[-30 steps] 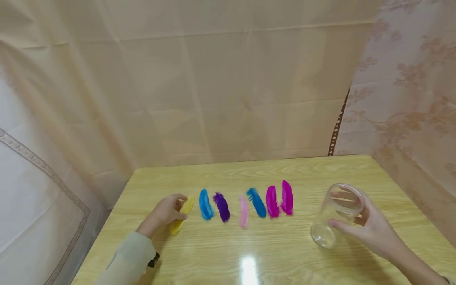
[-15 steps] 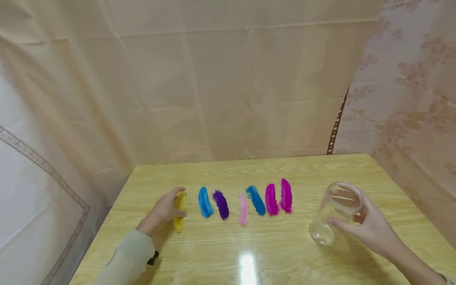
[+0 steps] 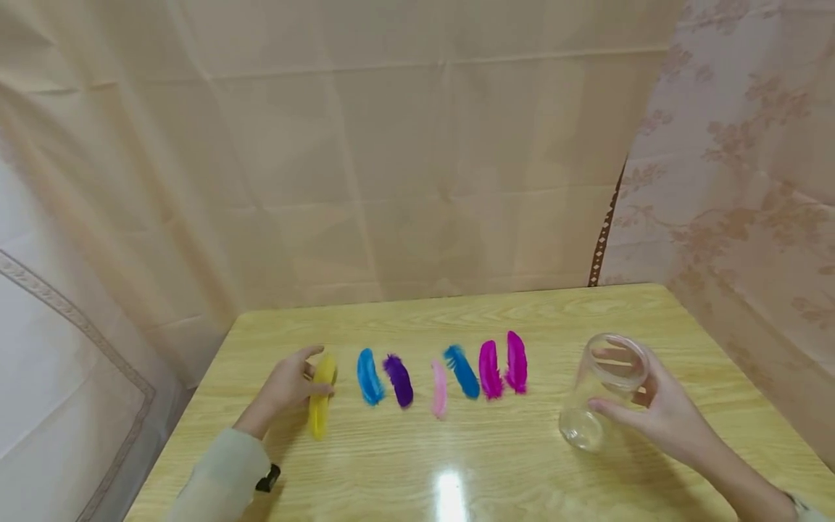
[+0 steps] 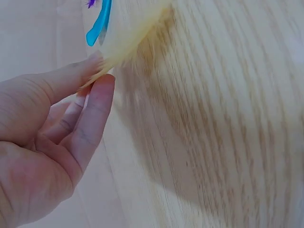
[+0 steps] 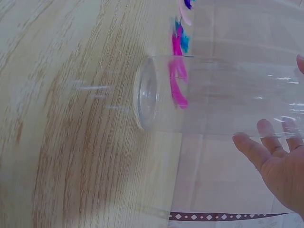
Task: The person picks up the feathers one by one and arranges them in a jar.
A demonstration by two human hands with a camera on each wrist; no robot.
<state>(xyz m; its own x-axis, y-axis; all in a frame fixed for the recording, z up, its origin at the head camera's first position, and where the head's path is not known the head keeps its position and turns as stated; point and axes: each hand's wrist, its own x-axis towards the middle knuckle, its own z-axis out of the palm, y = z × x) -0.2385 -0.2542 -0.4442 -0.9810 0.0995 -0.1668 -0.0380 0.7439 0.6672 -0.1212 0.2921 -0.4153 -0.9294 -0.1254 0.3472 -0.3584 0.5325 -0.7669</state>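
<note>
At the lower left of the head view, the left hand pinches a yellow feather between thumb and fingertips — a nearly closed grip, clear in the left wrist view, where the feather slants toward the top. Whether its far end touches the tabletop cannot be told.

At the lower right, the right hand is spread wide around a clear jar, thumb on one side and fingers on the other; the jar's mouth faces up, its base down at the tabletop.

Between the hands, across the lower middle, lies a row of separate feathers — from left to right a light-blue feather, a purple feather, a pale-pink feather, a darker blue feather and two magenta feathers. A beige curtain fills the upper part.
</note>
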